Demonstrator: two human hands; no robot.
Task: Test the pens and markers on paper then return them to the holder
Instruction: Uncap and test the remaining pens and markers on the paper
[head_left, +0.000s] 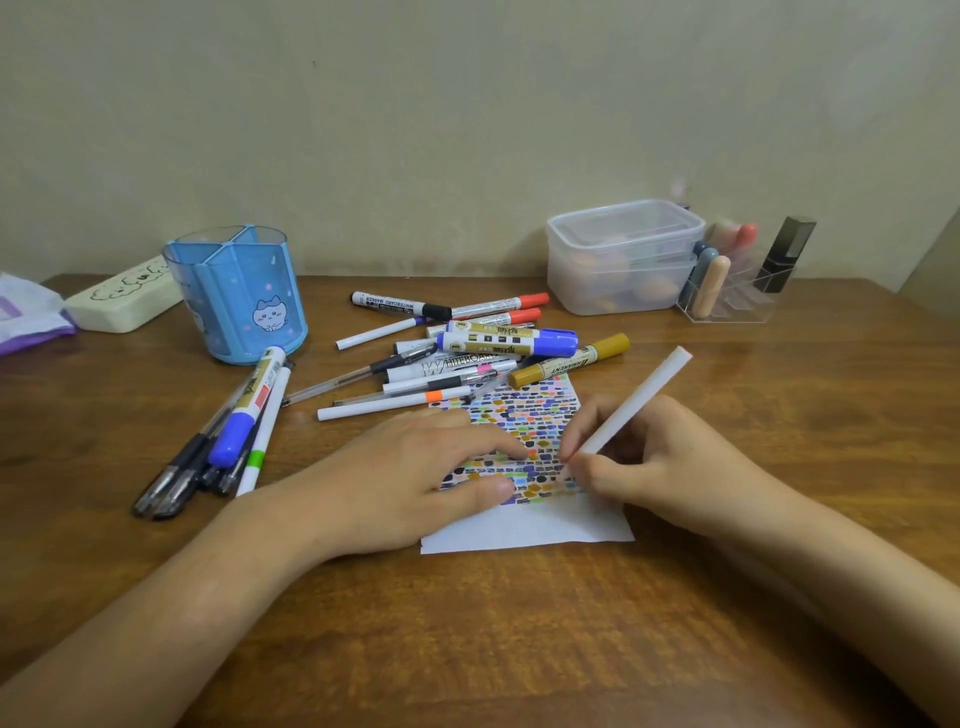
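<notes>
A white sheet of paper (524, 530), covered in many small colour marks, lies on the wooden table. My left hand (410, 478) rests flat on the paper's left part, fingers spread. My right hand (644, 462) grips a slim white pen (636, 400) with its tip down on the marks. A pile of several markers and pens (467, 353) lies just beyond the paper. Another group of pens (228, 431) lies to the left. The blue divided holder (239, 296) stands at the back left and looks empty.
A clear lidded box (623, 254) and a clear organiser (737, 280) with small tubes stand at the back right. A cream case (124, 296) and a purple-white packet (26, 317) lie at the back left. The wall runs close behind the table.
</notes>
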